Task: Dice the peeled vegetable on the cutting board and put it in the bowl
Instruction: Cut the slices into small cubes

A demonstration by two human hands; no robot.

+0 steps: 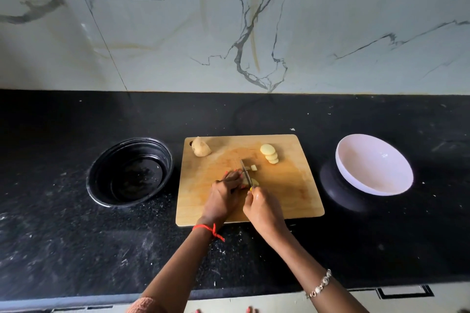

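- The left hand makes a bent-fingered grip on the potato piece at the middle of the cutting board, its fingertips just beside the blade. The right hand has its grip wrapped round the yellow handle of the knife, with the blade pointing toward the board's far edge.
- Left of the board, a black bowl sits on the bench, apart from the board's edge.
- In the board's far-left corner lies a brownish whole potato, untouched.
- At the board's middle the blade stands in the potato piece. One small cut cube lies just right of the blade.
- Toward the board's far-right part, a row of overlapping slices waits, not yet diced.
- Right of the board, the white bowl sits tilted on a dark base and holds nothing. It is probably the bowl meant for the dice.
- To do this cut well, I would keep the left fingertips tucked back with the knuckles guiding the blade. The piece should lie flat side down, and each stroke should go straight down to the board.
- The piece is small and likely slippery, so light strokes and even spacing suit it. Dice already cut are best pushed to the board's right side, clear of the next cut.
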